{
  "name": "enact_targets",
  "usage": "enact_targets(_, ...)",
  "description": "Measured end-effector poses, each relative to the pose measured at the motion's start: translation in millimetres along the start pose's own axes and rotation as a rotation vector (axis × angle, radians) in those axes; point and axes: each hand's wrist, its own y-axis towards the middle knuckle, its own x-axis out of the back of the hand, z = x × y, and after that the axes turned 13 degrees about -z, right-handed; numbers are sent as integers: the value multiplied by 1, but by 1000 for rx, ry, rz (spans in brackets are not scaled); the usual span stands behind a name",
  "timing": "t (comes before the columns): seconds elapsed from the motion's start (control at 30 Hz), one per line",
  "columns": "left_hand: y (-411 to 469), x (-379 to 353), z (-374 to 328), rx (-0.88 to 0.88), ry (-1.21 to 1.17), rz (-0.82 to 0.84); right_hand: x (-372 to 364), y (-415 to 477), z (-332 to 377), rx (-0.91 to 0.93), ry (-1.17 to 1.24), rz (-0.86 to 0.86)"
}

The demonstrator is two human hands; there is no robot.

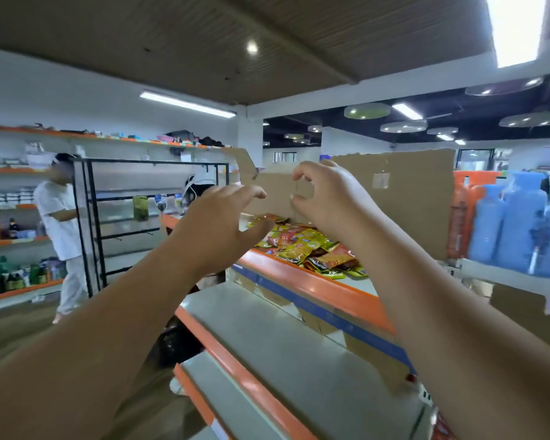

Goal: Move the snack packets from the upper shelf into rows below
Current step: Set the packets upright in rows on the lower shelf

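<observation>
Nearest is the grey lower shelf (267, 344). Above it, the left hand (223, 217) and right hand (327, 198) hover, fingers loosely curled, holding nothing. Just beyond and below them, snack packets (311, 249) lie heaped along the upper shelf (315, 287), closest to the right hand.

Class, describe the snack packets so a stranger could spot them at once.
Find the orange-edged upper shelf backed by cardboard. The snack packets lie heaped there. Unlike the blue bottles to their right, they are flat red and yellow pouches.

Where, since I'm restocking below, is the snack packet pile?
In the head view, the snack packets lie heaped centre-right on the upper shelf, before the cardboard sheet.
</observation>
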Motion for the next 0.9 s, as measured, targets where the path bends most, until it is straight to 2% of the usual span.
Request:
enact_targets(0.43,47,-32,123,42,-154,199,-82,59,9,-159,-211,221)
enact_targets(0.77,94,-114,184,36,-176,406,-148,118,-17,-148,-446,711)
enact_targets(0.9,130,-144,208,19,-167,439,-185,146,-26,-135,-428,719)
